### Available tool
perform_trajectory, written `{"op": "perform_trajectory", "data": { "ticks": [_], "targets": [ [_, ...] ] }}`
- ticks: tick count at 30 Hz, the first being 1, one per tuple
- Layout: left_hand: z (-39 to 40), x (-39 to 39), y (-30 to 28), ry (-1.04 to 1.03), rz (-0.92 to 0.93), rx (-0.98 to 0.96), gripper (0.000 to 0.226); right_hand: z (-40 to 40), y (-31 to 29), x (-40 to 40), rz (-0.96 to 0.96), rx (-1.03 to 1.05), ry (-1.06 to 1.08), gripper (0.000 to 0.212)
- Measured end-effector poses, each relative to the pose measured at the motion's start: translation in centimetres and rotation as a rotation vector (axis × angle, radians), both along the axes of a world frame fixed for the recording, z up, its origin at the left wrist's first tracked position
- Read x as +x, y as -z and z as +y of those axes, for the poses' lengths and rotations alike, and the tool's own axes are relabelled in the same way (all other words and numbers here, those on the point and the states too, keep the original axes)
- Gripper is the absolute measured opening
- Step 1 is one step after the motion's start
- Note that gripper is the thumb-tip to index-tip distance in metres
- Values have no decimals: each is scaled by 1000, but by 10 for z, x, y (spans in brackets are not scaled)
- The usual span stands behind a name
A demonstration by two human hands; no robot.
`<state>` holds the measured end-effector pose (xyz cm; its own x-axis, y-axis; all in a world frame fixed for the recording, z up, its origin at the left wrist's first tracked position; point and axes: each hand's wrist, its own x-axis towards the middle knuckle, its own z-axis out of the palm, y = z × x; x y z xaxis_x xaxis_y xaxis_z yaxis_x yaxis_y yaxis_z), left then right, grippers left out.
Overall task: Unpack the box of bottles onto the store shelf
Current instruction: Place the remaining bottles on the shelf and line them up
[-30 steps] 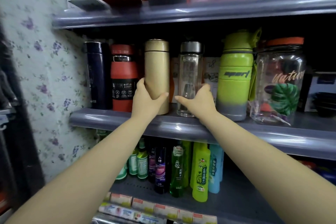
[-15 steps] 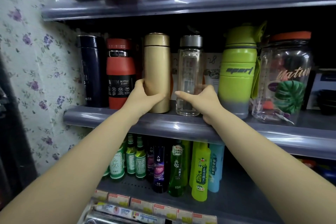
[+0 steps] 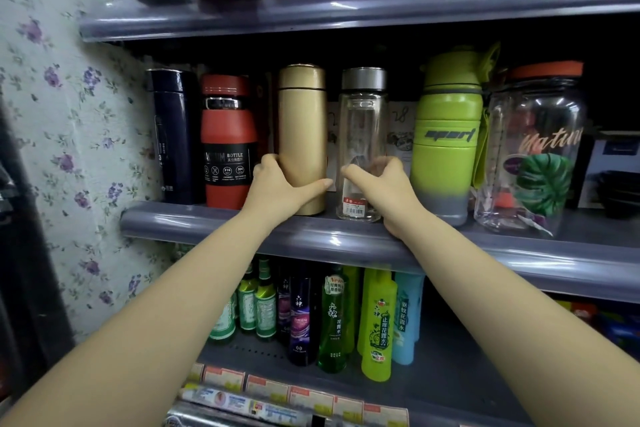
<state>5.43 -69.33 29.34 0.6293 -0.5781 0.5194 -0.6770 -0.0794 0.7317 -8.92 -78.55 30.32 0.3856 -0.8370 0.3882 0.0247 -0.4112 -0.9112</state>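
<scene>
Middle shelf (image 3: 346, 243), both arms up. My left hand (image 3: 277, 189) wraps the lower part of the gold flask (image 3: 302, 135): fingers curled round its left side and out of sight behind it, thumb laid across the front. My right hand (image 3: 384, 187) holds the clear glass bottle (image 3: 363, 146) low down, thumb on its front, fingers bent round the right side. Both bottles stand upright near the shelf's front lip.

Room: tight. Red vacuum bottle (image 3: 228, 146) just beside the flask on the left, dark navy flask (image 3: 173, 135) beyond it against the flowered wall (image 3: 69, 135). Green sport bottle (image 3: 446, 142) just right of the glass one, then a big clear jar (image 3: 530, 156). A narrow gap between flask and glass bottle. Upper shelf (image 3: 346, 7) overhangs close above the caps.

Hard to read: the shelf back is dark; cartons above are cut off by the frame; the bottles on the lower shelf (image 3: 450, 388) are partly hidden behind my arms.
</scene>
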Motion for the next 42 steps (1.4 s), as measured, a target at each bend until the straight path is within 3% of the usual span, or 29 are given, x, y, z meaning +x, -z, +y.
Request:
{"op": "perform_trajectory", "data": {
  "ticks": [3,9,25,42],
  "targets": [
    [7,14,0,136,85,42,92,0,2,0,0,-32,20,92],
    [4,7,1,77,16,28,87,-1,4,-3,1,-55,62,73],
    [-6,-9,4,-86,-148,39,95,9,5,4,97,-271,268,71],
    [-3,-12,6,-152,-185,17,91,15,7,5,92,-302,350,73]
  ]
}}
